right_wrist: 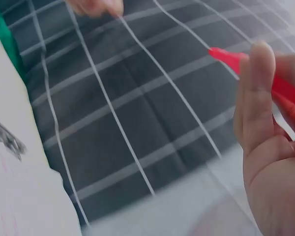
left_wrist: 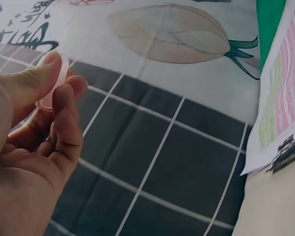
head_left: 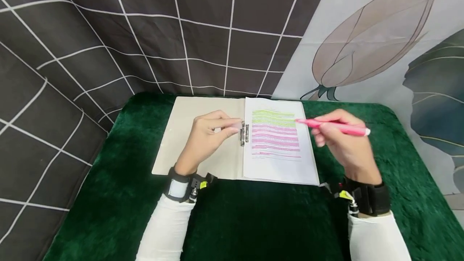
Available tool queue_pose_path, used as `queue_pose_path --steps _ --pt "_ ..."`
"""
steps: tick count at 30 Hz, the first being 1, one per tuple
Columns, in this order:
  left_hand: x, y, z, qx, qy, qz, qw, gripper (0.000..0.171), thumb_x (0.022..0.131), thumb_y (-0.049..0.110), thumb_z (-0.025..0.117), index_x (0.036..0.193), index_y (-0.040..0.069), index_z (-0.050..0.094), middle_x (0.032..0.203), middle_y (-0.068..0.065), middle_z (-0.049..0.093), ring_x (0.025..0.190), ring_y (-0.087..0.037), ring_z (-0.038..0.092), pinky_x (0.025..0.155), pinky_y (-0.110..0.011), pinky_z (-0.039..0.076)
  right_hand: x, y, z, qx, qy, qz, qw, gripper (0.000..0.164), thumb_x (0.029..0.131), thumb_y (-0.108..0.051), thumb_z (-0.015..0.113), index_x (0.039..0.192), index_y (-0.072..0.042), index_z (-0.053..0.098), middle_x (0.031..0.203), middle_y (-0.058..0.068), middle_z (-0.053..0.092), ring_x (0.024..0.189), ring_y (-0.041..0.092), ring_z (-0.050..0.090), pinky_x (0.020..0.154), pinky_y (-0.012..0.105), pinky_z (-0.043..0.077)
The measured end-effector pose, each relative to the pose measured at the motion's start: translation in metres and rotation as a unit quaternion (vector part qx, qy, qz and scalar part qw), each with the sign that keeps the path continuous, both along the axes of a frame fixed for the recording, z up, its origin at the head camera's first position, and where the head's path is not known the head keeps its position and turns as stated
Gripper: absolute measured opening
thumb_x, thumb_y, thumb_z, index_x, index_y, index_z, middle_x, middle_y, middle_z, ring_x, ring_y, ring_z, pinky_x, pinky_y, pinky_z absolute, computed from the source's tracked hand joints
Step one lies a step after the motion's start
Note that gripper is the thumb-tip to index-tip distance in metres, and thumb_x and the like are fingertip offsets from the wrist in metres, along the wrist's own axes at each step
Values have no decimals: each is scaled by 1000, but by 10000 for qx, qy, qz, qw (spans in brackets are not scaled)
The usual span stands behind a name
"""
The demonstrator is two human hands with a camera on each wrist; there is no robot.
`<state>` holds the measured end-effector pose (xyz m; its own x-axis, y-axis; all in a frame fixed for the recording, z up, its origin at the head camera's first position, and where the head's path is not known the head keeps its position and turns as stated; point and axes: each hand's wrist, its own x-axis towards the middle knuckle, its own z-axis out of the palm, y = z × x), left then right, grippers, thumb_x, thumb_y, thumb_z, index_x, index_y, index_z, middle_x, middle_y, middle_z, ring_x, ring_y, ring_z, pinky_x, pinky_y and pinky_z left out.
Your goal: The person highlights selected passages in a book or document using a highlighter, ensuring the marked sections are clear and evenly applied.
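1. Right hand [head_left: 338,136], right side of the frame, grips a pink highlighter [head_left: 353,129]; a slackened grip could drop it.
2. Left hand [head_left: 210,136], left of centre, pinches a small translucent pinkish piece [left_wrist: 60,81], probably the cap; a loose pinch could lose it.
3. Highlighted page [head_left: 279,169], right of centre, lies in an open clip folder [head_left: 206,158]; if uncapped, the highlighter's tip [head_left: 299,121] could streak it on contact.

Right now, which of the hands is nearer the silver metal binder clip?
Left. The left hand is just left of the clip; the right hand is farther, right of the white printed paper.
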<state>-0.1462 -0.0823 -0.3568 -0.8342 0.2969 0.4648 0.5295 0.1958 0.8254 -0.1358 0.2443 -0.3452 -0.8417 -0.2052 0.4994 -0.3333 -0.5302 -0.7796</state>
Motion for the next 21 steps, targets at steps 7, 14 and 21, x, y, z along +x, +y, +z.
queue_pose_path --steps 7,14,21 --pt "1 12 -3 -295 -132 -198 9993 24 90 11 81 114 9 81 89 4 71 76 -14 56 56 -24 40 1 -7 -2 650 256 185 9974 21 95 24 48 105 18 66 86 18 74 62 21 65 61 23 59" --pt "0 13 -1 -345 -41 -91 9994 25 89 12 82 114 11 81 88 3 71 78 -14 56 56 -25 39 -1 -4 -3 382 89 189 9991 22 97 23 47 107 18 65 89 19 74 64 21 67 64 23 61" --pt "-2 8 0 -450 231 221 9985 27 88 11 83 115 10 81 92 2 74 80 -13 57 59 -25 42 -2 -3 -4 177 -24 102 9998 22 97 24 45 107 18 64 88 19 74 65 21 70 63 23 61"
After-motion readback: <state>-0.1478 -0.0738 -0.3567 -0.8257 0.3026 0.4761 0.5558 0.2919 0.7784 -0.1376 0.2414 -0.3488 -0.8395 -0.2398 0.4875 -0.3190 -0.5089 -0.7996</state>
